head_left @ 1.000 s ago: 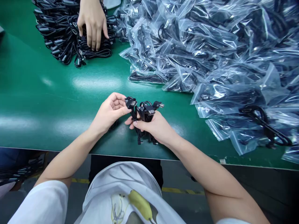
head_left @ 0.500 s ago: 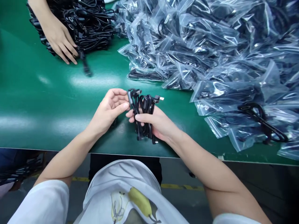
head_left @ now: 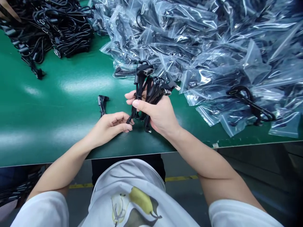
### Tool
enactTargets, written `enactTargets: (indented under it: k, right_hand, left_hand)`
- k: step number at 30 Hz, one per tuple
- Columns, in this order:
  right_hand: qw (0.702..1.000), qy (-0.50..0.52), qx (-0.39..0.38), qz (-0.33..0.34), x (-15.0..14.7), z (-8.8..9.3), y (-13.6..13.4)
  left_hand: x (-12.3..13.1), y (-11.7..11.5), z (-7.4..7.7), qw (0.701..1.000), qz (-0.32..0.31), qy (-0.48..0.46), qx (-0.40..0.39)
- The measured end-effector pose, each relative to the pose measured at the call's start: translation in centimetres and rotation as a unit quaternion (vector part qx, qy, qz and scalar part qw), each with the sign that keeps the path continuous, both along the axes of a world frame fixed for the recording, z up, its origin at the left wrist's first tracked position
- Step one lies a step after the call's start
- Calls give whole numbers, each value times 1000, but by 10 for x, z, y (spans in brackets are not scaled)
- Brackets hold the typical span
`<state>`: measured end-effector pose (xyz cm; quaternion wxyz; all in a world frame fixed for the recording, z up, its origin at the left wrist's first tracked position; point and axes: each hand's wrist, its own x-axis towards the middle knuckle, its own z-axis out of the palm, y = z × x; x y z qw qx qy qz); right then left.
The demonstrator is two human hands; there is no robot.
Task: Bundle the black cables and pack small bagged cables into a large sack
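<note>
My right hand (head_left: 159, 114) is closed around a bundle of short black cables (head_left: 150, 86), lifted upright above the green table (head_left: 59, 104), with metal plug ends sticking out at the top. My left hand (head_left: 111, 125) rests low on the table beside it, fingers curled, pinching the lower end of one cable from the bundle. Just beyond my left hand lies another black cable (head_left: 102, 103) on the table; I cannot tell whether the hand touches it.
A big heap of clear plastic bags with black cables (head_left: 201, 47) fills the right and back of the table. A pile of loose black cables (head_left: 49, 28) lies at the back left. One unbagged cable (head_left: 251, 102) rests on the bags at right. The table edge runs near my body.
My right hand raised the bundle up and away from me. My left hand dropped to the table and closed at the bundle's lower end. The other person's hand left the back-left pile.
</note>
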<state>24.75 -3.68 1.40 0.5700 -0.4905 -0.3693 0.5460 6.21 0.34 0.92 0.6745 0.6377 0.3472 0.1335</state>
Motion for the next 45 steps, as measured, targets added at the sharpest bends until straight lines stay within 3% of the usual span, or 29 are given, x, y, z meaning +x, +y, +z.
enactTargets:
  k: [10,14,17,19,20,22,23,26,28,31,33,36,40,45]
  right_hand:
    - [1000,6,-10,-17,2,6,2]
    - [1000,-1,-19,-17,3,5,0]
    - [999,27,-20,5,8,3,1]
    - [998,48,-21,18,12,2,3]
    - [998,55,-22,21,13,1,4]
    - [997,74,-27,26,16,1,6]
    - [995,87,-32,34,16,1,6]
    - [991,103,-53,61,12,1,6]
    - [992,76,-75,69,5,-2,4]
    - [992,45,-100,65,-5,-8,3]
    - [991,46,-111,61,-10,-13,4]
    - [989,61,-115,72,-13,-17,4]
    - [988,60,-90,107,-17,-21,1]
    - [992,18,-43,118,-22,-28,-2]
  left_hand:
    - [-2,7,2,994,-64,-48,-72]
    - [0,6,2,995,-75,-39,-58]
    - [-4,10,6,996,-90,-3,22]
    - [-12,17,11,990,-30,56,128]
    - [-17,22,14,976,32,95,193]
    - [-29,32,17,921,158,185,303]
    - [-34,36,17,893,191,229,337]
    - [-40,43,8,862,143,320,366]
    - [-39,45,0,863,101,335,364]
    - [-33,46,-6,884,119,311,327]
    - [-30,46,-5,924,157,230,261]
    - [-23,41,-3,977,179,19,116]
    - [-13,31,-7,977,163,-140,-13]
    - [-8,27,-11,964,175,-194,-46]
